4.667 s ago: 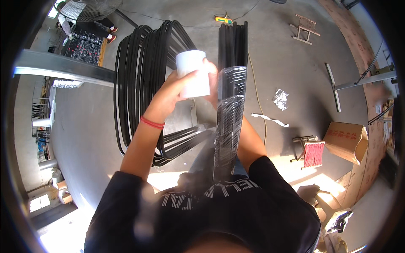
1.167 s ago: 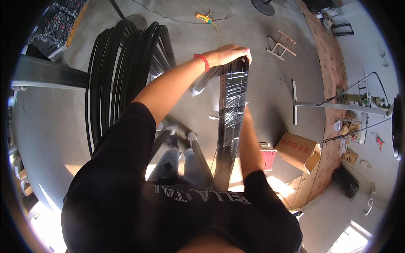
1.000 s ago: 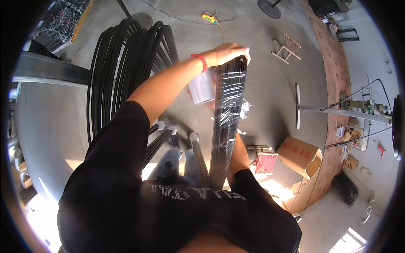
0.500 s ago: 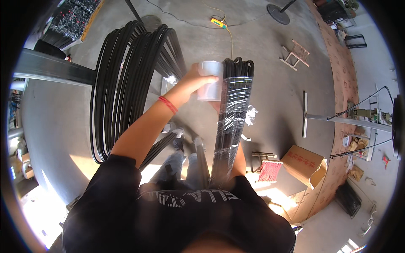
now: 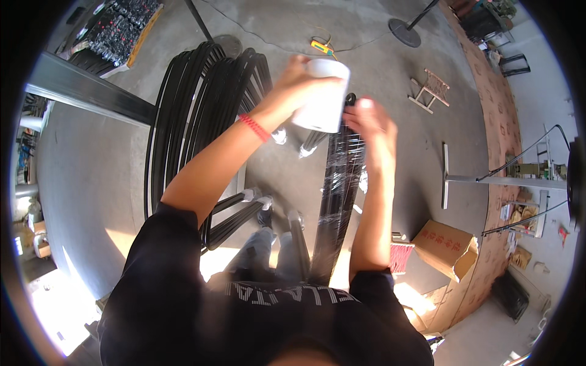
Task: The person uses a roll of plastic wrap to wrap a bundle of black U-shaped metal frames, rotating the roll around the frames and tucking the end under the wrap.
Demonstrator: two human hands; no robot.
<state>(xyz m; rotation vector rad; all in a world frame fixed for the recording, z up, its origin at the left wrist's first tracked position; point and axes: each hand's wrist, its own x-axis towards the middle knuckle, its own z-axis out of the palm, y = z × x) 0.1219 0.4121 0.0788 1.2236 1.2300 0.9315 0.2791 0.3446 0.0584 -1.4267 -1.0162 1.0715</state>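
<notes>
My left hand [image 5: 296, 91], with a red cord bracelet on its wrist, grips a whitish roll of clear wrapping film [image 5: 328, 100] from its left side. The roll is tilted and somewhat blurred. Just below and to its right stands a long bundle of black tubes [image 5: 339, 189], wound in shiny clear film and reaching down towards my body. My right hand [image 5: 371, 122] is at the bundle's upper end, fingers curled towards it. Motion smears those fingers, so whether they grip the bundle is unclear. The roll and hand cover most of the bundle's top.
Many bent black tubes [image 5: 201, 122] hang on a metal beam [image 5: 91, 91] at left. Wrapped tube ends [image 5: 235, 216] are near my legs. An open cardboard box [image 5: 445, 244], a small stool [image 5: 430, 90] and a metal stand [image 5: 445, 177] are to the right. A yellow-green power strip [image 5: 321, 47] lies ahead.
The film roll has moved up and to the right in my left hand and is now tilted. My right hand has come out from behind the bundle to its upper right side.
</notes>
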